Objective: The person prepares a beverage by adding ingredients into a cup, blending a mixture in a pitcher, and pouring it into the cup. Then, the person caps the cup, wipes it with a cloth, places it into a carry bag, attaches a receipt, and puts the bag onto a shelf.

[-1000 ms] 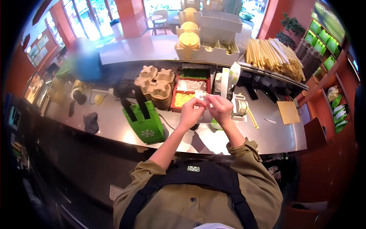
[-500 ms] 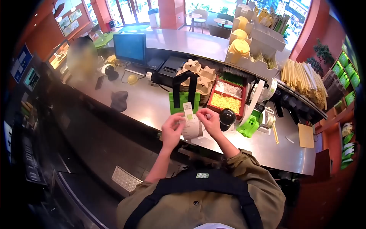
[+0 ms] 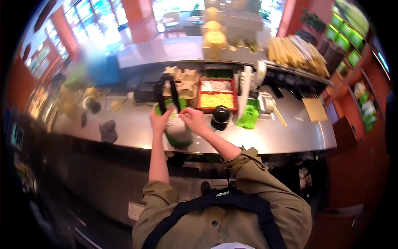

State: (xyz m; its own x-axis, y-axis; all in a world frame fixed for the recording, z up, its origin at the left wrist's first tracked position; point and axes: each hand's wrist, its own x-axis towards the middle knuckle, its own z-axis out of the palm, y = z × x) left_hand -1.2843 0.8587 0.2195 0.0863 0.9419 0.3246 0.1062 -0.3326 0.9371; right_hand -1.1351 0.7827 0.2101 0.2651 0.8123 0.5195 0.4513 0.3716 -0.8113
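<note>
Between my hands a white printed receipt (image 3: 178, 129) lies over the front of a green bag (image 3: 180, 142) with black strap handles (image 3: 161, 93). My left hand (image 3: 160, 121) grips the receipt's left edge, close against the bag. At its upper right corner, the fingers of my right hand (image 3: 195, 120) pinch the paper. A small pale label, partly hidden by the fingers, shows at the top of the receipt. A round black object (image 3: 221, 116) stands on the counter just right of my right hand.
Behind the bag are stacked cardboard cup carriers (image 3: 187, 87) and a red box (image 3: 237, 99) of yellow and silvery packets. To the right lie a green bag (image 3: 249, 118), a label roll (image 3: 266, 102) and a brown envelope (image 3: 314, 109). A grey cloth (image 3: 108, 131) rests at left.
The camera view has swung, so the counter appears further left. The receipt, held in front of the bag before, now lies against it, with my hands still on it.
</note>
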